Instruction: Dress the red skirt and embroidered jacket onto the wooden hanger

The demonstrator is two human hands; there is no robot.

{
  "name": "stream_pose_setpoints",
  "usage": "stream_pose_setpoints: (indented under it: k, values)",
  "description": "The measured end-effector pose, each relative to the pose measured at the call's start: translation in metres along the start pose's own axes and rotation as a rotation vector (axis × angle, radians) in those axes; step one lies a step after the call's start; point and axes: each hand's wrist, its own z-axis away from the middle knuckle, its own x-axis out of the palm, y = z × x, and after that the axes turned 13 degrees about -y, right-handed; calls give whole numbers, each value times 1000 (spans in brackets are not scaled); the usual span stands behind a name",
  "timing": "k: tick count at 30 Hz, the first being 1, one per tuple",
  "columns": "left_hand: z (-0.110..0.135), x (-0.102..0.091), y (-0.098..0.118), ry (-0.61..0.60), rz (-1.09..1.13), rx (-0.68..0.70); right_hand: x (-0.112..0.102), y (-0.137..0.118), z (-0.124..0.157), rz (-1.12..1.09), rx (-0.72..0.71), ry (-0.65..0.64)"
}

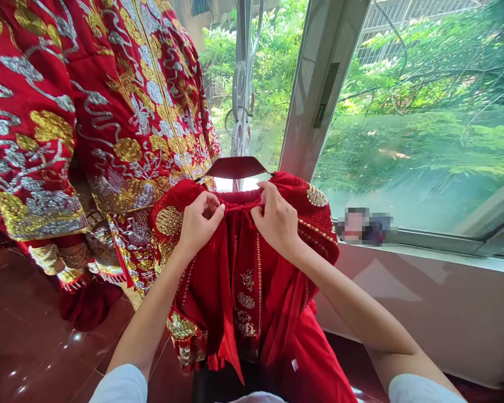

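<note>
A red skirt [243, 291] with gold embroidery hangs in front of me by its gathered waistband. My left hand [197, 224] pinches the waistband left of centre, fingers closed on the cloth. My right hand [277, 218] grips the same waistband to the right, fingers curled over its edge. Just behind the waistband a dark red hanger [235, 167] with a metal hook hangs from a white ornate window grille [241, 89]. The skirt's lower folds fall toward my lap.
A large red robe [109, 112] with gold and silver embroidery hangs at left, its hem near the dark red tiled floor [33, 336]. A window [424, 112] with a grey frame and white sill runs along the right, with green trees outside.
</note>
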Motion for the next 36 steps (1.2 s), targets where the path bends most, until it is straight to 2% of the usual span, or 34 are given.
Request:
stream_pose_setpoints:
  k: [3,6,8,11,13,17,23,26,28,31,36]
  values:
    - [2,2,1,7,31,8,2,3,-1,-43,-32,2]
    - [1,2,-1,-20,70,-11,1,10,0,111,-141,-32]
    - [1,2,-2,-31,93,-20,-2,15,0,137,-153,-16]
    - [0,3,-2,-24,86,-15,-4,22,-3,-25,-73,43]
    - [1,3,-2,-25,87,-9,-5,25,-4,-88,-78,30]
    - [1,3,0,-50,132,-18,-7,33,0,44,-271,-76]
    - [2,4,0,-4,101,-13,-10,45,4,-80,-263,60]
    - [3,4,0,-22,144,-15,-13,45,6,53,-374,53]
    - [3,2,2,-12,127,-15,-15,44,8,99,-396,93]
    - [4,-1,5,-14,67,-26,-18,43,8,81,-378,130]
    - [6,-9,4,7,-105,-37,-23,50,5,185,-481,147]
